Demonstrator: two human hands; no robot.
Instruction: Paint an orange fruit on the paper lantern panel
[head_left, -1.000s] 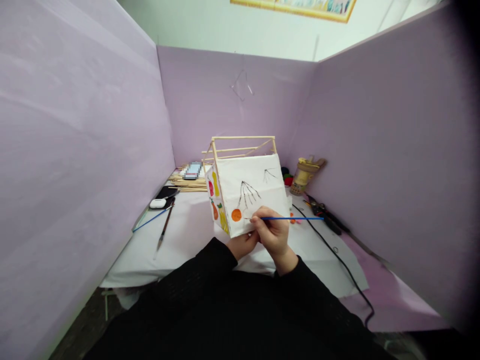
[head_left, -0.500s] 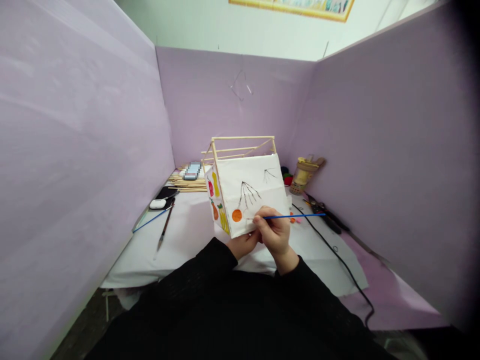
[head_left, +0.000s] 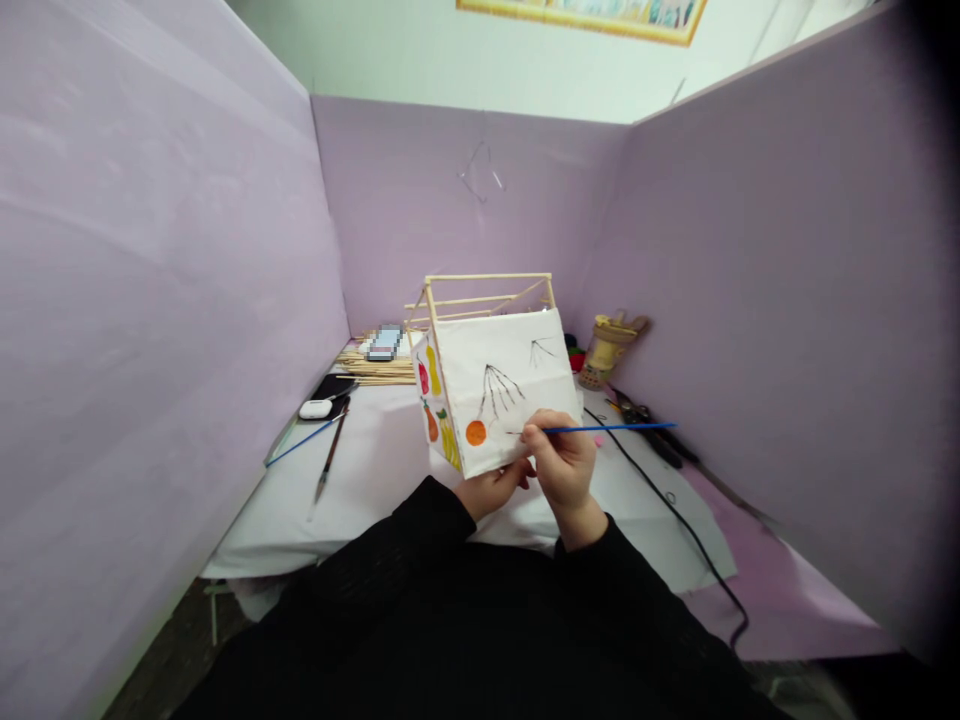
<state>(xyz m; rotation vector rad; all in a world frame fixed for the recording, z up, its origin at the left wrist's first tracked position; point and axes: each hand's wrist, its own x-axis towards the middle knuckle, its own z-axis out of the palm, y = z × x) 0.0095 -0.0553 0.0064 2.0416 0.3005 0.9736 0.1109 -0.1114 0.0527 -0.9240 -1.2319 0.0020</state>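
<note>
A box-shaped lantern frame [head_left: 489,277] of thin wooden sticks, partly covered in white paper [head_left: 517,350], is tilted in front of me. Its front panel bears dark branching lines and an orange disc [head_left: 476,433]; colourful fruits are painted on the left side. My left hand [head_left: 495,490] grips the lantern's bottom edge from below, its fingers partly hidden behind the paper and my other hand. Pinched in my right hand [head_left: 564,462] is a thin blue paintbrush [head_left: 615,428], held level. The brush tip points left at the lower part of the panel; whether it touches I cannot tell.
Bamboo sticks [head_left: 375,370] and a phone [head_left: 385,342] lie at the back left. Nearer are a white earphone case [head_left: 316,409], a brown brush [head_left: 333,450] and another blue brush [head_left: 304,440]. On the right stand a yellowish cup [head_left: 606,350], pliers [head_left: 637,412] and a black cable [head_left: 686,520].
My right hand and the blue paintbrush have shifted right, away from the orange disc. The lantern has barely moved, and my left hand stays beneath it.
</note>
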